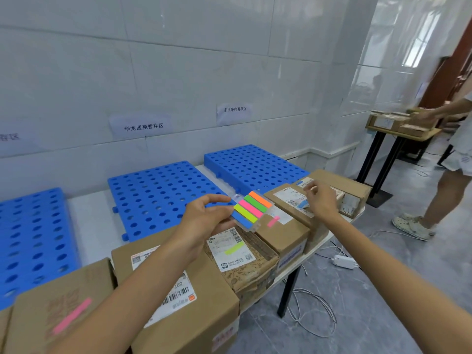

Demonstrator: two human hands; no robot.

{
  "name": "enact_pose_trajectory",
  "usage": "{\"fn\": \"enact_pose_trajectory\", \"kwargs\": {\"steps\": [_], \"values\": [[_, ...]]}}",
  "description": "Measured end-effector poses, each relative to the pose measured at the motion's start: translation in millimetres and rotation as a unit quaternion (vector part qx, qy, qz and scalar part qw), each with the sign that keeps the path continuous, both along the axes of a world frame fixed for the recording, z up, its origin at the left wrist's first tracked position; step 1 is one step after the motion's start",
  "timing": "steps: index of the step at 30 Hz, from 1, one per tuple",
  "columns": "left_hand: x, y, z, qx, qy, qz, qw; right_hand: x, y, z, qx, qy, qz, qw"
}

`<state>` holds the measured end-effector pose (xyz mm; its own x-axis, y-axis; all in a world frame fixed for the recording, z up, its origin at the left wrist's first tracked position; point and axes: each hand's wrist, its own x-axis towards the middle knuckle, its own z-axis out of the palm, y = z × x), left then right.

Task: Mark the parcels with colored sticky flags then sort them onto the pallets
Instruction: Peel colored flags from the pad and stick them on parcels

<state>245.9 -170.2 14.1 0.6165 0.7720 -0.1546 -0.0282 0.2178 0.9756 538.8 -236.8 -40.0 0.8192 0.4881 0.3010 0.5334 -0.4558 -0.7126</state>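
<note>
Holding the sticky flag pad (251, 210) pinched in the left grip (204, 221), strips running 10 to 4 o'clock, the person has the right grip (323, 201), fingertips drawn together on what I cannot tell, at 3 o'clock of it, over the blue-flagged parcel (287, 198).

The white table (306, 256) on black legs is packed with a row of cardboard parcels (184, 297). The patterned parcel (255, 270) sits mid-row, with plain brown ones touching it on both sides.
</note>
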Motion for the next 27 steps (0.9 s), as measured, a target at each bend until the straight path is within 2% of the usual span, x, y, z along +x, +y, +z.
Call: {"fn": "enact_pose_trajectory", "kwargs": {"steps": [2,4,7,10,15,19,27], "values": [[-0.7,0.0,0.0,0.004,0.002,-0.008,1.000,-30.7,0.2,17.7,0.062,-0.031,0.086,0.994],[-0.8,-0.5,0.6,0.001,-0.001,-0.013,1.000,-67.1,-4.7,35.7,0.099,-0.076,0.211,0.969],[-0.9,-0.9,1.7,-0.006,-0.011,-0.011,1.000,-110.0,-11.6,46.1,0.054,-0.186,0.365,0.911],[-1.6,-1.0,2.3,0.004,-0.007,-0.014,1.000,-119.6,-6.8,38.1,0.006,-0.317,0.406,0.857],[-3.1,-0.6,-0.3,0.005,-0.003,-0.010,1.000,-117.0,-4.1,33.9,0.045,-0.414,0.404,0.814],[-2.0,0.4,-1.1,-0.005,-0.006,-0.015,1.000,-117.7,-6.9,38.3,0.063,-0.421,0.403,0.810],[7.7,0.0,-0.7,-0.009,-0.001,-0.021,1.000,-120.6,-15.0,45.6,0.092,-0.319,0.385,0.861]]}}
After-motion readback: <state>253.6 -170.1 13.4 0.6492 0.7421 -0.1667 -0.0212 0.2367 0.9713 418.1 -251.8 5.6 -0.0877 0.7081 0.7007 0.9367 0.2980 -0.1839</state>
